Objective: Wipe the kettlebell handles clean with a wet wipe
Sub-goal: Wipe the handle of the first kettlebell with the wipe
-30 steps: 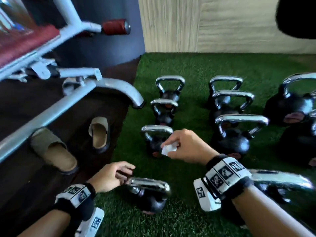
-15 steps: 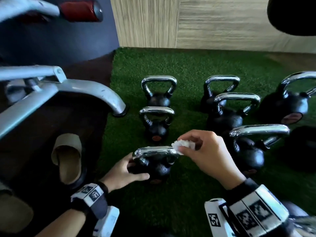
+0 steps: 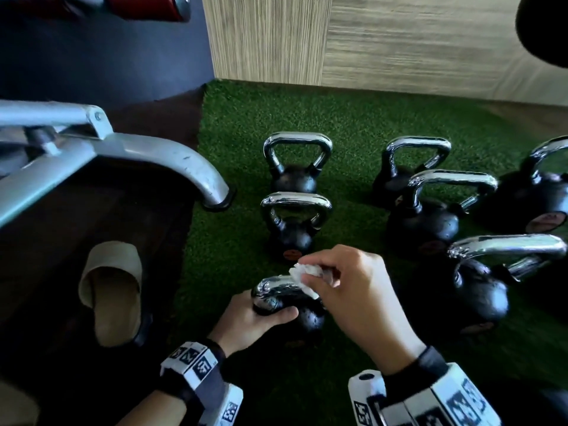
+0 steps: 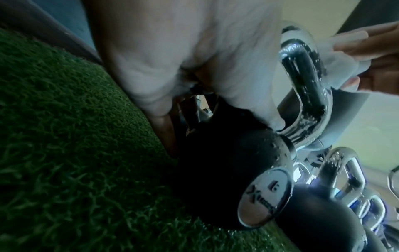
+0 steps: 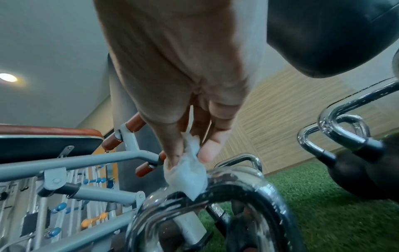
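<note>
A: Where's the kettlebell (image 3: 289,309)?

B: Lower centre of the head view, on the artificial turf (image 3: 233,241). The left hand (image 3: 246,318) wraps its handle base, steadying it.

A: And the wet wipe (image 3: 302,276)?

B: Pinched in the right hand (image 3: 353,296), bunched on the chrome handle (image 5: 226,184). Soft and light; the iron looks heavy, the chrome likely slick, so brace low.

Rt kettlebell (image 3: 547,192) cut off by edge

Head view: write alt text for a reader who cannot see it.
A right hand presses a white wipe onto the chrome handle of a small black kettlebell, which the left hand grips. More kettlebells stand on green turf; a slipper lies beside a grey bench frame.
</note>
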`<state>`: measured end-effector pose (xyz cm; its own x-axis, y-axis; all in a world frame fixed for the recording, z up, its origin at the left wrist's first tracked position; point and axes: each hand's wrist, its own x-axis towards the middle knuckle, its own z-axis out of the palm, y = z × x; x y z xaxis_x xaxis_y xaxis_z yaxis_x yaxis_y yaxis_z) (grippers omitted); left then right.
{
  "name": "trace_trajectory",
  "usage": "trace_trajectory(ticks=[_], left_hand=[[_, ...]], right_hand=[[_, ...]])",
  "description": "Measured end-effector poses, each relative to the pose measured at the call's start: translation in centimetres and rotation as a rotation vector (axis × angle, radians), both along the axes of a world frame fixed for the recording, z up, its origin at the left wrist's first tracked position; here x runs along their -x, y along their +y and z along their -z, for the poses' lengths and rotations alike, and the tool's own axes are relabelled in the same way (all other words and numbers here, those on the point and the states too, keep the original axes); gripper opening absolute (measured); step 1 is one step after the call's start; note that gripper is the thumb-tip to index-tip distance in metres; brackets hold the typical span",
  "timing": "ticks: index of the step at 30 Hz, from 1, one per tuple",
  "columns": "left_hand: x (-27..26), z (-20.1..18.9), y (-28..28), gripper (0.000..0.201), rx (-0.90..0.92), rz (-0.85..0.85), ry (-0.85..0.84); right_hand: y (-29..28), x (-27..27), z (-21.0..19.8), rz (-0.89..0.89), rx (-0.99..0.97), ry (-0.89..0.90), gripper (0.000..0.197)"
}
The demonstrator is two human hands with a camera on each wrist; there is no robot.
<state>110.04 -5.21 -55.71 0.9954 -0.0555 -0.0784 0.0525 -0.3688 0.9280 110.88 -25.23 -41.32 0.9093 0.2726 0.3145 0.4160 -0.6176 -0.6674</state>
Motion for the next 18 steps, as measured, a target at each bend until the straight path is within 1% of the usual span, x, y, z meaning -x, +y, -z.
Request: trace_trajectory(ticks=[2, 4, 7, 11, 15, 17, 18], left_hand=[[0.0, 0.3, 0.0, 0.058, -0.023, -0.004, -0.014], [-0.1, 0.7, 0.1, 0.059, -0.042, -0.007, -0.025], [-0.3, 0.9, 0.1, 0.061, -0.048, -0.009, -0.045], [-0.2, 0.8, 0.0, 0.062, -0.035, -0.015, -0.038], [-0.1, 0.5, 0.0, 0.041, -0.017, -0.018, 0.007], [0.0, 0.3, -0.1, 0.028, -0.014, -0.013, 0.008], [0.1, 0.2, -0.2, 0.025, -0.016, -0.010, 0.008]], right_hand=[[1.0, 0.2, 0.7, -0.035, 0.027, -0.004, 0.012], [1.6, 0.6, 1.5, -0.030, 0.062, -0.044, 0.010], [0.9, 0.8, 2.2, 0.064, 0.053, -0.078, 0.013], [-1.0, 0.8, 2.7, 0.193, 0.038, -0.066, 0.016], [-0.1, 1.1, 2.9, 0.103, -0.008, -0.095, 0.017], [-0.3, 1.0, 3.2, 0.116, -0.027, -0.082, 0.015], [-0.8, 0.7, 3.5, 0.142, -0.048, -0.067, 0.015]])
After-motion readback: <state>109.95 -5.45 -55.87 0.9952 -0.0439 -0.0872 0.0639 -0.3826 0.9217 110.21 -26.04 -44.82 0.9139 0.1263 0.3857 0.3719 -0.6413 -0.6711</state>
